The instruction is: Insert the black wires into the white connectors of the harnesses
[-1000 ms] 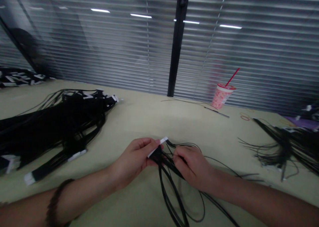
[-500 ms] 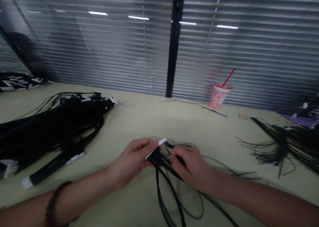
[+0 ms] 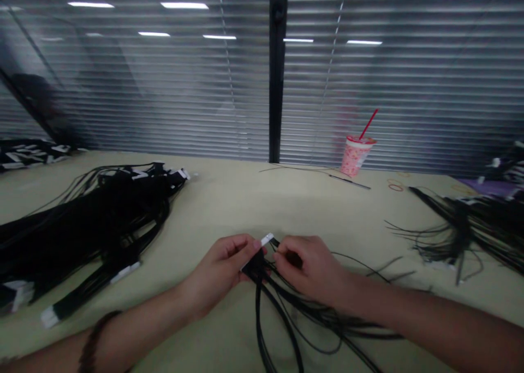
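Note:
A white connector (image 3: 267,239) with many thin black wires (image 3: 282,313) coming off it is pinched between the thumb and fingers of my left hand (image 3: 229,266). Part of the connector lies under that thumb. Close on its right, my right hand (image 3: 309,266) has thumb and forefinger curled together on some of the black wires near the connector. Exactly how many wires it grips is hidden. Loose wires loop down toward the near edge and pass beneath my right forearm.
A large pile of black wire bundles (image 3: 90,220) with white connectors lies at left, another bundle (image 3: 462,226) at right. Toward the back stand a pink cup (image 3: 355,157) with a red straw, a pen (image 3: 350,182) and rubber bands (image 3: 395,185). Window blinds (image 3: 184,106) rise behind the table.
My right hand has moved slightly left, closer to the connector. The wires under it have shifted, more of them now lying below my right forearm. The view has tilted a little.

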{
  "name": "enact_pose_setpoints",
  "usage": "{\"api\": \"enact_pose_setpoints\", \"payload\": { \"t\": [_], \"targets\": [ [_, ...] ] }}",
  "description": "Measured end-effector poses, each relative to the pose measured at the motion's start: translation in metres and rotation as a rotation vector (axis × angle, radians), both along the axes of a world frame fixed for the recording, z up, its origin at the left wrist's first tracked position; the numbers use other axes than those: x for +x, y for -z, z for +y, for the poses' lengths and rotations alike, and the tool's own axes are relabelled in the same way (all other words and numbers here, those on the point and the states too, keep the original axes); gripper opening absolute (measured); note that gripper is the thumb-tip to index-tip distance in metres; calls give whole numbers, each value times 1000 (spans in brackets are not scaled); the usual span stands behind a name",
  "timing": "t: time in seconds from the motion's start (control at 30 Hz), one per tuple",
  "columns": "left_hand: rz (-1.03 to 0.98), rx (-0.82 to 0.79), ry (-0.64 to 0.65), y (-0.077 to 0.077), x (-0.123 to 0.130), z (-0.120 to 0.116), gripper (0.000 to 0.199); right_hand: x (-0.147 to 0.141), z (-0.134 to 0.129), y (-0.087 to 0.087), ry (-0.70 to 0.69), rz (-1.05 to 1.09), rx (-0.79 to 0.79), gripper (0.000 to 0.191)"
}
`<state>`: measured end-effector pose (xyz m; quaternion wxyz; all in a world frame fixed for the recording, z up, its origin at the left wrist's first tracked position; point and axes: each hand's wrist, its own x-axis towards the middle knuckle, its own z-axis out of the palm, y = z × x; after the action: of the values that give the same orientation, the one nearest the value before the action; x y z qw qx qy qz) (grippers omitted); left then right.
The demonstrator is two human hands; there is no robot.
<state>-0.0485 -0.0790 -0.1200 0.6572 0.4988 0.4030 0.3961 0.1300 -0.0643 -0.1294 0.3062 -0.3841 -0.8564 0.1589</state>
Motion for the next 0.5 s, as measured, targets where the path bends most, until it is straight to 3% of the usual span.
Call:
{"api": "enact_pose_setpoints", "payload": {
  "t": [0.13, 0.27, 0.33, 0.43, 0.5],
  "targets": [
    [-19, 4, 9, 5, -1, 2, 19, 8, 12, -14, 74, -15, -84, 12],
    [42, 11, 34, 4, -3, 1, 18, 19, 17, -27, 32, -37, 0, 25],
    [61, 14, 49, 3, -3, 0, 18, 23, 20, -28, -87, -30, -49, 25],
    [71, 11, 77, 1, -2, -1, 19, 27, 26, -24, -395, -53, -383, 20],
    [86, 9, 81, 1, -2, -1, 19, 28, 29, -21, -527, -27, -577, 24]
  ]
}}
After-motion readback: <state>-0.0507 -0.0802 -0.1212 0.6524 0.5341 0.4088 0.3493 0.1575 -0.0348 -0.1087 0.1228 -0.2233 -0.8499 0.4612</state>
